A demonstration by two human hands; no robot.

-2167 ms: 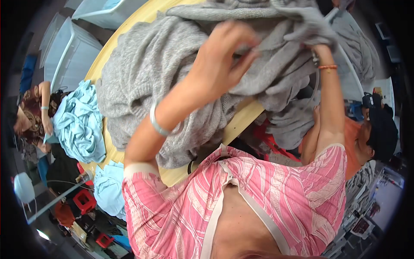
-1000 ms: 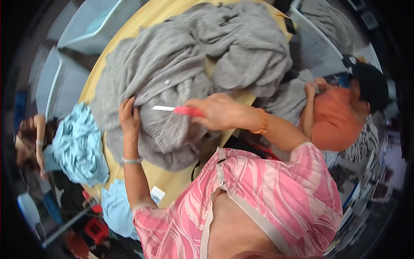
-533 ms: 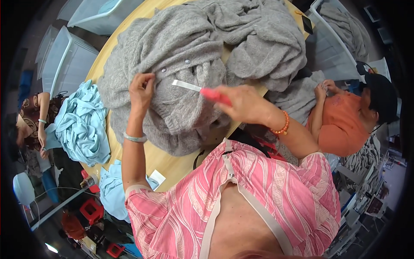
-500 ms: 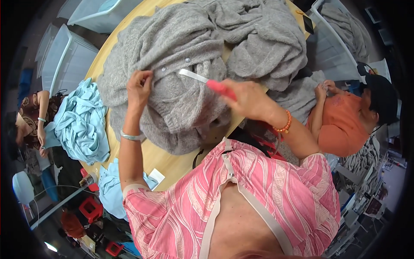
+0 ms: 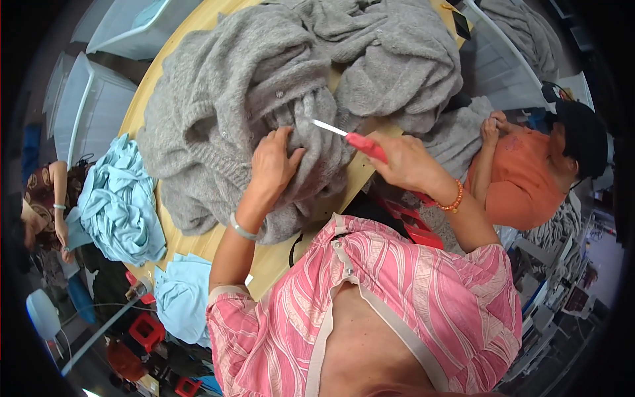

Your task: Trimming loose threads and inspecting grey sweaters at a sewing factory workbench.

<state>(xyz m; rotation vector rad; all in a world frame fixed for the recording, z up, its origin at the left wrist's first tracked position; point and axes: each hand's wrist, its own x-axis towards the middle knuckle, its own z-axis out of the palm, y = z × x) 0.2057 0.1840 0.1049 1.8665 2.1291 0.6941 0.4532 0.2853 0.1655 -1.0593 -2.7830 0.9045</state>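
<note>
A heap of grey fuzzy knit garments (image 5: 225,86) covers much of the wooden table in front of me. Small shiny round buttons (image 5: 279,94) show on the upper garment. My left hand (image 5: 272,162) rests on the knit below these buttons, its thumb spread away from the fingers; some fingertips sink into the folds. In my right hand (image 5: 407,159) is a knife-like tool (image 5: 362,144) with a pinkish-red handle and a narrow silvery blade. Its tip points left, at the grey fabric just right of my left hand; whether it touches is unclear.
Light blue garments (image 5: 122,205) lie at the table's left edge, with more blue cloth (image 5: 185,298) nearer me. Pale plastic bins (image 5: 99,109) stand beyond the table (image 5: 155,76). A co-worker in orange (image 5: 519,178) handles grey knit at right; another person (image 5: 56,198) is at far left.
My left hand has left the button edge, moved right and down across the knit, and its thumb has spread. The tool has shifted slightly right, its blade now edge-on. The fabric folds have changed.
</note>
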